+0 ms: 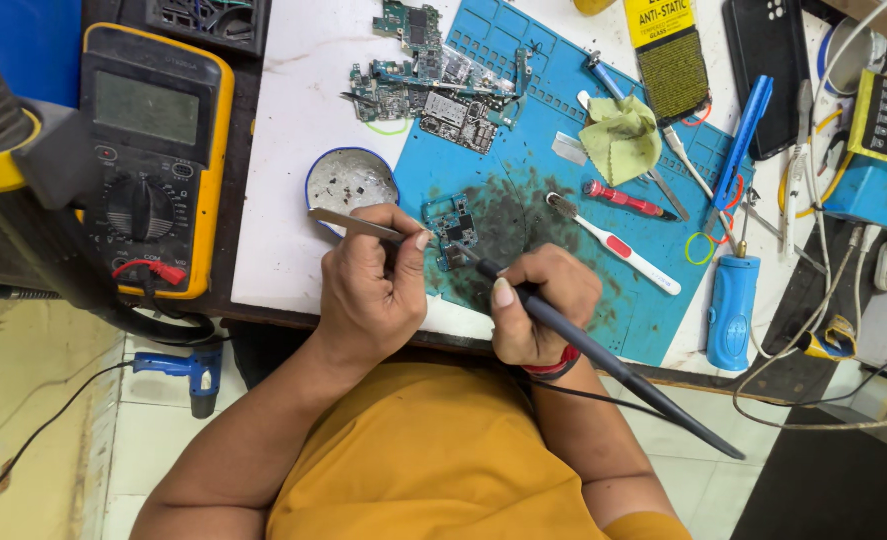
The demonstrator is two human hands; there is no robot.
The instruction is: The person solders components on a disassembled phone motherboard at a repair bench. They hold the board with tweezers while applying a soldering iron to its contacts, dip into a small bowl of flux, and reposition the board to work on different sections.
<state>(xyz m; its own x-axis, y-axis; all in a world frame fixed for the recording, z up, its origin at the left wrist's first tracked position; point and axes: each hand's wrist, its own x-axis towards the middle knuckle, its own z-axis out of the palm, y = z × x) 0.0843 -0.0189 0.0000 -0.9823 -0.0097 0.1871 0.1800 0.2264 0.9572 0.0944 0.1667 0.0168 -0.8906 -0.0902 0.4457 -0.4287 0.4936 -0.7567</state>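
My left hand (368, 285) grips metal tweezers (348, 223) whose tips reach toward a small circuit board (453, 228) lying on the blue work mat (523, 150). My right hand (543, 305) holds a dark soldering iron (603, 355) like a pen. Its tip touches the lower right side of the same board. The iron's handle runs back to the lower right, past my wrist.
A yellow multimeter (153, 150) stands at left. A round tin (348, 180), several loose boards (433, 85), a toothbrush (613, 245), a red screwdriver (623, 200), a green cloth (621, 135), a blue cylinder tool (731, 310) and cables lie around the mat.
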